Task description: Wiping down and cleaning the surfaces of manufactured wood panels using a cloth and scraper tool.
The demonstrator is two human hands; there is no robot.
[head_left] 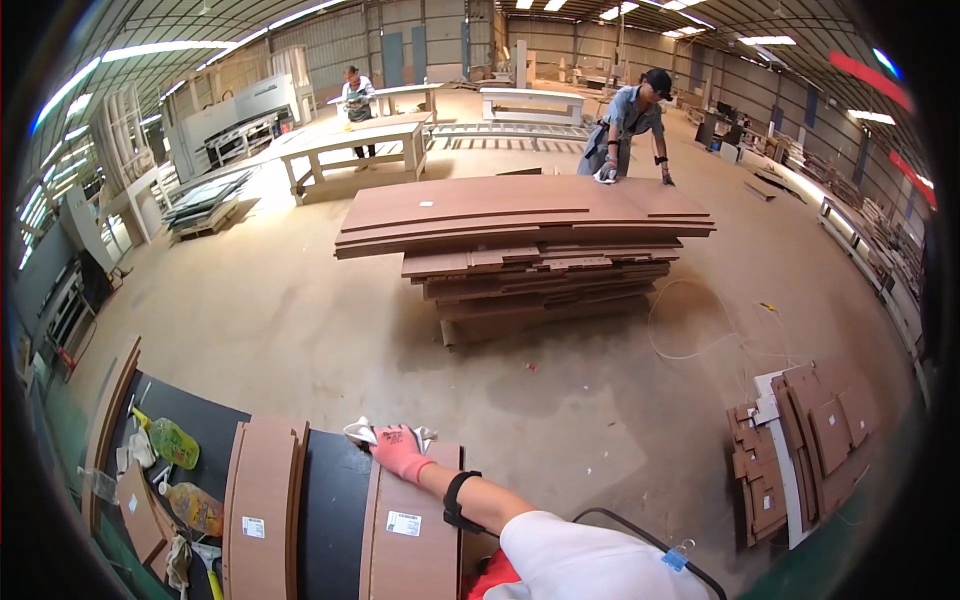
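Observation:
My right hand (402, 453), in a pink work glove, presses a white cloth (362, 432) against the far end of a brown board (410, 500). Its fingers are closed over the cloth, which bunches out on both sides. A white label (404, 523) is stuck on that board, nearer to me. My left hand is out of view. Left of the board, across a dark strip of the table (333, 500), lies a stack of brown boards (262, 490) with a similar label.
At far left stand a spray bottle of yellow-green liquid (175, 443) and a second bottle (195, 508), beside rags and a green-handled tool (214, 580). Ahead is a tall board stack (530, 215) with a co-worker (630, 125) behind. More panels (820, 430) stand at right; a thin cable (700, 350) crosses the floor.

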